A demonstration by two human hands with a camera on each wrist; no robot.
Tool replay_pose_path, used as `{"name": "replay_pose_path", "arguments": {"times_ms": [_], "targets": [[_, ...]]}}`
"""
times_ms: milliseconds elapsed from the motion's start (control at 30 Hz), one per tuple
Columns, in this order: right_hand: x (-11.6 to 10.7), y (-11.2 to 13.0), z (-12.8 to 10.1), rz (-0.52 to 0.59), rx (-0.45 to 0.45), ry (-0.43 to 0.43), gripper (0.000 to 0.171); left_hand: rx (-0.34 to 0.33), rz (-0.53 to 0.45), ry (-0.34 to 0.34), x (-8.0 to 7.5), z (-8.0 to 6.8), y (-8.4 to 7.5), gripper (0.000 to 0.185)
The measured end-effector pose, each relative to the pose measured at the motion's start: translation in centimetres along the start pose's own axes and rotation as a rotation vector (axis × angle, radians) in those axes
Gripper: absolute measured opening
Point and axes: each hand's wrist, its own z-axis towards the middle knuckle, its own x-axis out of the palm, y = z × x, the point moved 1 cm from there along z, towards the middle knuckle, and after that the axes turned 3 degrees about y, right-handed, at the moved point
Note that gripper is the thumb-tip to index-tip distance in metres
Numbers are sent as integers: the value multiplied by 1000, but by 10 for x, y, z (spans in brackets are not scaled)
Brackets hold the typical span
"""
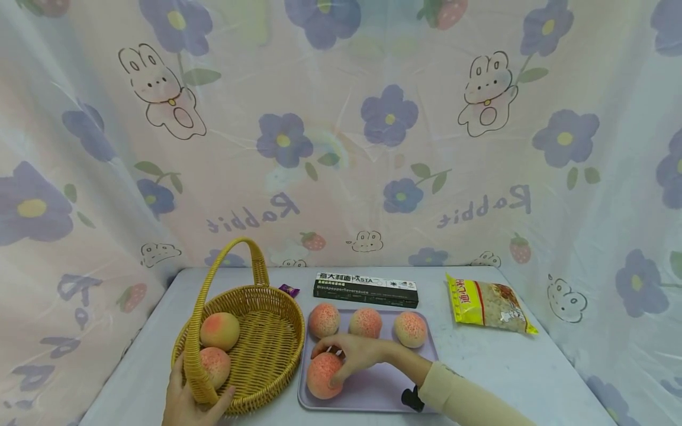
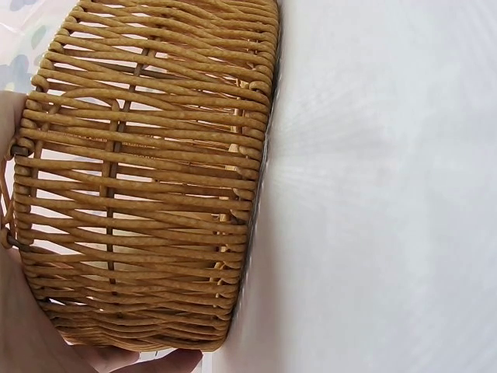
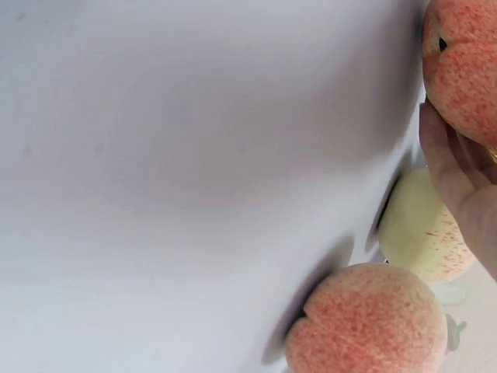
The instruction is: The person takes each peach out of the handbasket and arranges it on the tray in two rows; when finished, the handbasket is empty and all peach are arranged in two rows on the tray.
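A yellow wicker basket point(image 1: 266, 390) stands at the left with its tall arched handle up, and two peaches point(image 1: 220, 331) lie inside along its left side. My left hand point(image 1: 194, 402) holds the basket's near left rim by the foot of the handle; the left wrist view shows the woven side wall point(image 2: 155, 179) with fingers around its edge. On the lilac tray point(image 1: 383, 399), my right hand point(image 1: 354, 355) grips a pinkish-red peach point(image 1: 322, 378) at the front left, thumb on its near side. Three other peaches point(image 1: 365, 323) sit in a row along the tray's back.
Behind the tray lies a black and white pasta box point(image 1: 367, 291). A yellow-ended bag of dry food point(image 1: 490, 303) rests at the back right. One small purple packet point(image 1: 289, 290) lies behind the basket. Patterned curtain point(image 1: 341, 177) encloses the white table.
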Motion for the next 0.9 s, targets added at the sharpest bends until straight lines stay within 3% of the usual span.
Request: {"name": "replay_pose_path", "arguments": {"times_ms": [267,500,900], "targets": [[-2,-5,-1,49,5,35,59,19,-1,-9,0,0,1,77],[-4,-7,-4,90,9,79,62,-22,14,34,-2,1,0,80],[-2,-7,-6,21,3,110,62,-27,7,27,-1,1,0,81]]}}
